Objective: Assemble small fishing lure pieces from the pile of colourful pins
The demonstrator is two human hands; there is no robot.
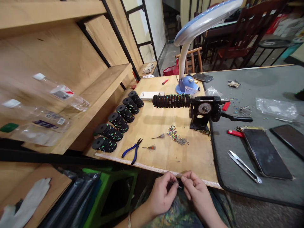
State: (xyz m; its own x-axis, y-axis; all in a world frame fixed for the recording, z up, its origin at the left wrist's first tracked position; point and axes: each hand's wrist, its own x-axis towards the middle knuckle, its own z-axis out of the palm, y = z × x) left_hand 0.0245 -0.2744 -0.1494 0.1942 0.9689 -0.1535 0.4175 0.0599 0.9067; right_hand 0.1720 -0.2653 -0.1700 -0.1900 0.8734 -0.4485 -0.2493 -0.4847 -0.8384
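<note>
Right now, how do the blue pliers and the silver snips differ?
Color: the pliers have blue handles; the snips are silvery.
Place: the pliers lie on the wooden tabletop, the snips on the grey mat.
Shape: the pliers' handles spread apart; the snips' arms meet at the rear end.
Shared: both lie unheld.

From my end I see a white-and-blue lamp (182, 58) at the back of the counter (148, 85), a dark phone (203, 77) just beside its base. To my left, clear plastic bottles (63, 91) rest on a wooden shelf (102, 79); lower down I make out a white glove (30, 202) on brown cardboard (55, 179). To my right, a grey mat (225, 139) carries a larger phone (268, 155) and a clear plastic bag (276, 107). Beyond stands a reddish wooden chair (247, 34), near a black round stool (274, 43).
</note>
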